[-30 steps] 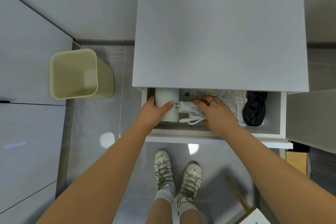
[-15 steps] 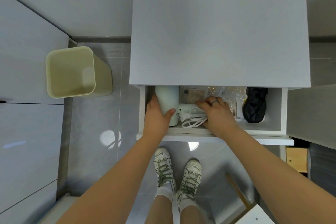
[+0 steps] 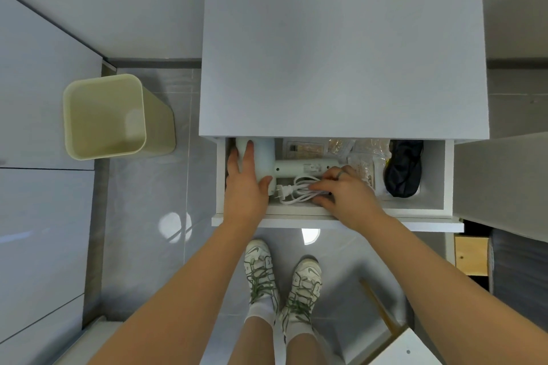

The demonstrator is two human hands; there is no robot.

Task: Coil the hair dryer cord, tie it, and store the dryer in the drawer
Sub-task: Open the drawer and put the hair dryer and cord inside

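Dryer (image 3: pixel 265 158) lies by left wall of drawer (image 3: pixel 415 212) — left fingers (image 3: pixel 248 157) clasp its barrel, right fingers (image 3: pixel 323 187) pinch coiled cord (image 3: pixel 299 185).

I can't see the back of the drawer (image 3: pixel 448 178); the cabinet top (image 3: pixel 341 53) covers it and the far end of the dryer (image 3: pixel 264 157). The right hand (image 3: pixel 347 197) hides part of the cord (image 3: pixel 296 190).

The dryer (image 3: pixel 296 167) has gone further back into the drawer (image 3: pixel 415 213), its handle now uncovered. The right hand (image 3: pixel 347 192) has come off it onto the coiled cord (image 3: pixel 299 191), and the left hand (image 3: pixel 246 187) reaches deeper along the barrel.
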